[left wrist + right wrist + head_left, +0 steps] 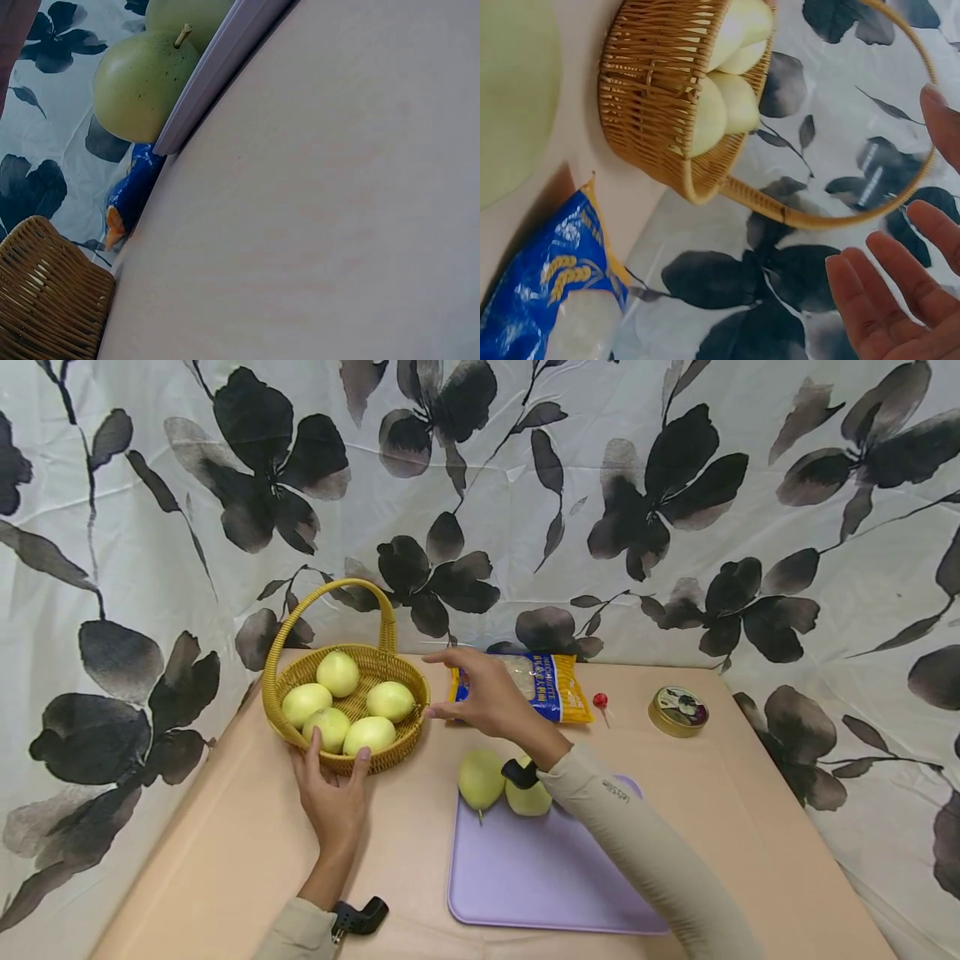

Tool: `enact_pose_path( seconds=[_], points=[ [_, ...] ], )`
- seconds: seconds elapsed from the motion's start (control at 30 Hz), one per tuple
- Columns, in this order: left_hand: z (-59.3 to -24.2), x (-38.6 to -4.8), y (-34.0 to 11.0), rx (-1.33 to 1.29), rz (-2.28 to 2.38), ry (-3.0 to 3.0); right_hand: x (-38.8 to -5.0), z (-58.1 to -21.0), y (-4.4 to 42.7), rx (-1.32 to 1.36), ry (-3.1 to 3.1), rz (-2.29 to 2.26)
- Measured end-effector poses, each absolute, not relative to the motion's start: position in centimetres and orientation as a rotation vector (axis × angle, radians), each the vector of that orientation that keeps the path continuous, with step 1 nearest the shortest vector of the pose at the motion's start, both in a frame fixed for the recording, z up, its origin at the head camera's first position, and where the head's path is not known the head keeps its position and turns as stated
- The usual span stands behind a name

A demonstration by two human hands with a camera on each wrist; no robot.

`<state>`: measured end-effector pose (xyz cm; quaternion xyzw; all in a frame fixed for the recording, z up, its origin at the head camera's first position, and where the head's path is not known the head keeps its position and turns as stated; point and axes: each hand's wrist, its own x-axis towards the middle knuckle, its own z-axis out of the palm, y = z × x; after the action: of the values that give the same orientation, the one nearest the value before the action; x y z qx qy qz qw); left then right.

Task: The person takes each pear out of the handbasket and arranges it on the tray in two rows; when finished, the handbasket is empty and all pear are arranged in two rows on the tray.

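Observation:
A yellow wicker basket with a tall handle holds several pale green pears. My left hand touches its near side, thumb and fingers spread against the wall and rim. To the right of the basket, my right hand is held with fingers extended and thumb apart, holding nothing. The right wrist view shows those fingers spread near the basket handle. Two more pears lie on a purple tray, one partly behind the right wrist. The left hand is out of its own wrist view.
Behind the right hand lies a blue and yellow food packet with a see-through window. A red lollipop and a round tin are farther right. Floral cloth hangs behind the peach-coloured table.

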<state>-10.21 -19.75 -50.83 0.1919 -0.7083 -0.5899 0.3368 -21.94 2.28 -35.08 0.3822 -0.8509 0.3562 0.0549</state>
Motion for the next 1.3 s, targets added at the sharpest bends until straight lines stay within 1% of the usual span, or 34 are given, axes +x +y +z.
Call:
enact_pose_path(
  seconds=[0.23, 0.47, 0.63, 0.8, 1.1, 1.3],
  points=[
    [-50.8, -10.3, -19.7, 0.497, -1.536, -1.855, -24.9, -36.3, -1.0, 1.252, -2.666, 1.173],
    [-50.7, -10.2, -19.8, 0.502, -1.533, -1.866, -27.8, -38.2, -3.5, 1.362, -2.777, 1.114],
    [-50.8, -10.2, -19.9, 0.503, -1.549, -1.868, -29.3, -39.8, -5.3, 1.426, -2.850, 1.002],
    [-50.9, -10.2, -19.8, 0.505, -1.556, -1.859, -29.8, -40.7, -6.8, 1.480, -2.888, 0.842],
    [-51.0, -10.2, -19.8, 0.506, -1.565, -1.859, -29.6, -41.6, -8.2, 1.448, -2.979, 0.616],
    [-51.0, -10.2, -19.8, 0.511, -1.555, -1.861, -29.6, -41.8, -8.2, 1.459, -2.950, 0.603]
  ],
)
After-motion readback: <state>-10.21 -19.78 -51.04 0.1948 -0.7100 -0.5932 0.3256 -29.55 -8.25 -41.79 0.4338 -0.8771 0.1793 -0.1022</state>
